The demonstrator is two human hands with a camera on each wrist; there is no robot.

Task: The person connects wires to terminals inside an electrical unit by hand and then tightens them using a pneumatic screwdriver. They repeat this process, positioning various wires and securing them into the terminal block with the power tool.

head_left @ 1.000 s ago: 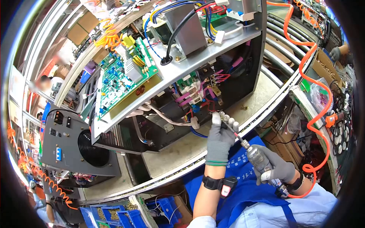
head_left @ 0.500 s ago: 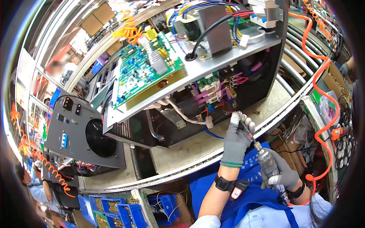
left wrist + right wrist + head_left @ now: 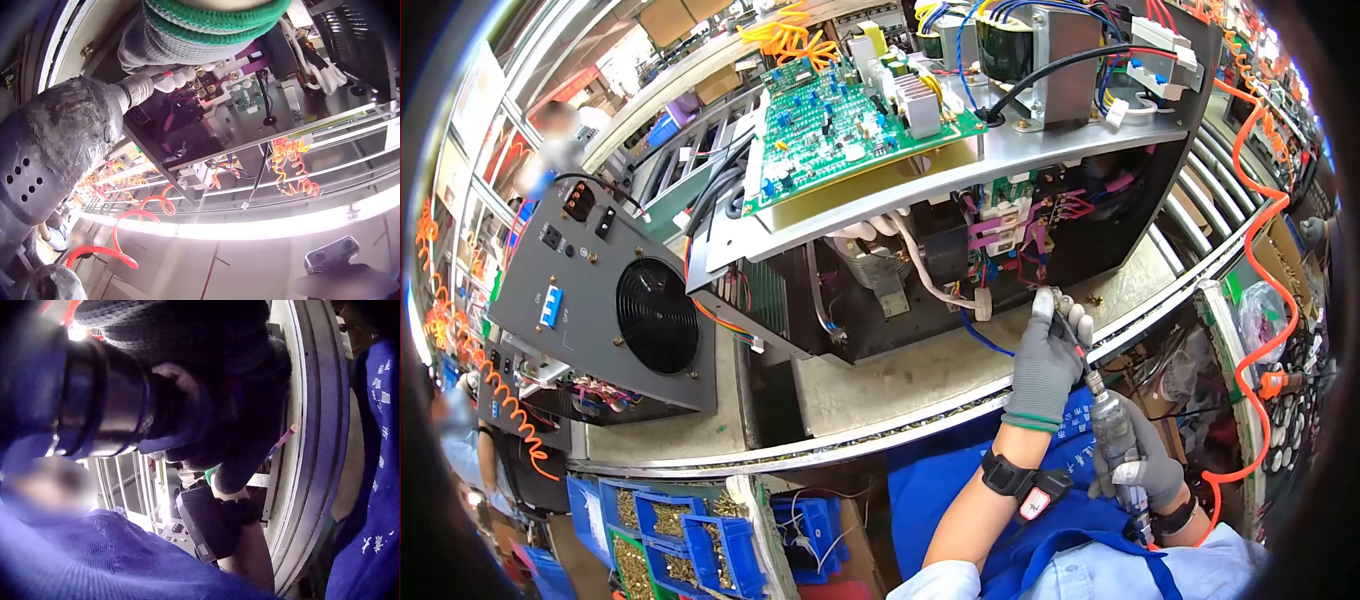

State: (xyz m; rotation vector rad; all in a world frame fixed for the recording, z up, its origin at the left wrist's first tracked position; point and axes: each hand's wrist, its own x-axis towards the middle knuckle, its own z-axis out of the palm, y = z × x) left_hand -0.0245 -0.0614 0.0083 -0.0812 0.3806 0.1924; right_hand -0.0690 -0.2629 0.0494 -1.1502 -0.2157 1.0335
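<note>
My gloved left hand (image 3: 1042,375) has its white fingertips gathered around the thin bit (image 3: 1083,352) of an air screwdriver; what sits at the tip is hidden by the fingers. My gloved right hand (image 3: 1152,462) grips the body of the air screwdriver (image 3: 1112,425), which slants up toward the left hand. In the left wrist view the screwdriver (image 3: 59,134) looks dark and worn, with holes in its side. Just beyond the left fingertips stands the open side of a black power unit (image 3: 870,335), with purple-sleeved wires (image 3: 990,235) and terminals inside.
A green circuit board (image 3: 850,130) and a transformer lie on the unit's metal shelf. A second unit with a black fan (image 3: 658,315) stands left on the line. Blue bins (image 3: 670,520) of small brass-coloured parts sit below. An orange coiled hose (image 3: 1248,300) hangs at right.
The head view has shifted, so the unit and both hands appear further right. Both hands keep their hold, left at the bit and right on the air screwdriver.
</note>
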